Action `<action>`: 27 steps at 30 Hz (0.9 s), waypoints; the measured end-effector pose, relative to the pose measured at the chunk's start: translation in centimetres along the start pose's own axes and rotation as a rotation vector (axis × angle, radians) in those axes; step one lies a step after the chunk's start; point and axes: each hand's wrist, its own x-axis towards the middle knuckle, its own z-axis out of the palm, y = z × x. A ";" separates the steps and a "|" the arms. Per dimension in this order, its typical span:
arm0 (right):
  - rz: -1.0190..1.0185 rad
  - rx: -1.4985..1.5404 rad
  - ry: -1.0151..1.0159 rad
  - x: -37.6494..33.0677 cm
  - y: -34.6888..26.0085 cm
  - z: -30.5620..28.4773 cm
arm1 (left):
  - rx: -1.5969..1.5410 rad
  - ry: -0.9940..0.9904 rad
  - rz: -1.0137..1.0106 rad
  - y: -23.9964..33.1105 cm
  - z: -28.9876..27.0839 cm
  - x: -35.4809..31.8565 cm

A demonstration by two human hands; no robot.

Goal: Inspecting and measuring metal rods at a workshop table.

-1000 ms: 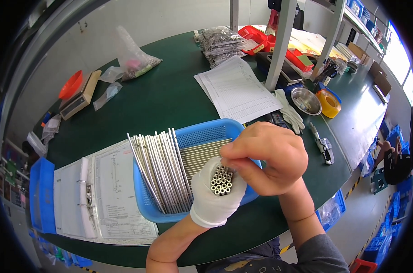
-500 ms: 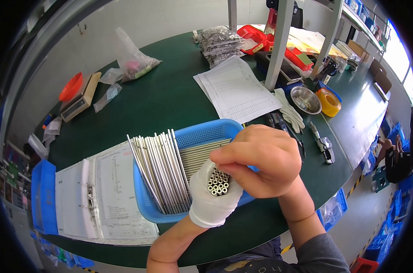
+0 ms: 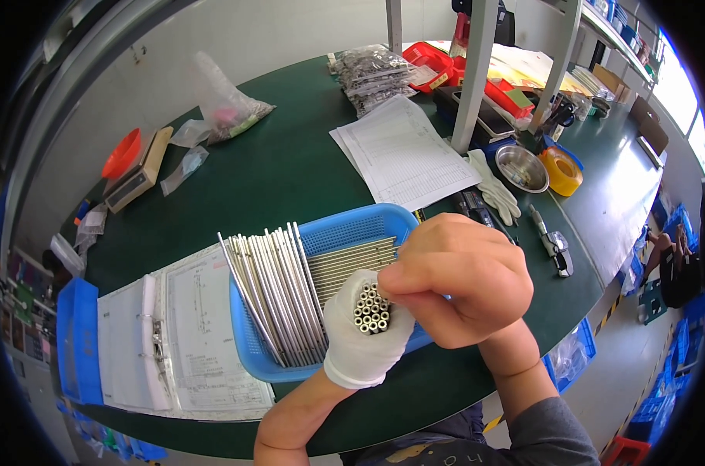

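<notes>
A dark green worktop (image 3: pixel 290 167), its edges bowed by the lens, fills most of the view; its right end, past a seam, shines with pale glare. Behind runs a plain off-white wall (image 3: pixel 306 39) with a few dark marks toward the left. Light grey posts (image 3: pixel 477 85) stand at the far side, near a pale-edged shelf (image 3: pixel 616 43) at upper right. A window (image 3: pixel 676 81) on the right glows white. Yellow-and-black tape (image 3: pixel 610 317) stripes the grey floor (image 3: pixel 612 369).
</notes>
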 end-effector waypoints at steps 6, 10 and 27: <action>0.095 0.014 -0.121 -0.1 0.1 -0.3 | -0.041 0.062 -0.004 0.4 0.3 0.2; 0.079 -0.008 -0.131 -0.1 0.2 -0.5 | -0.042 0.057 -0.010 0.6 0.2 0.3; 0.005 -0.030 -0.039 -0.5 0.6 0.7 | -0.048 0.004 0.010 -0.6 0.2 -0.1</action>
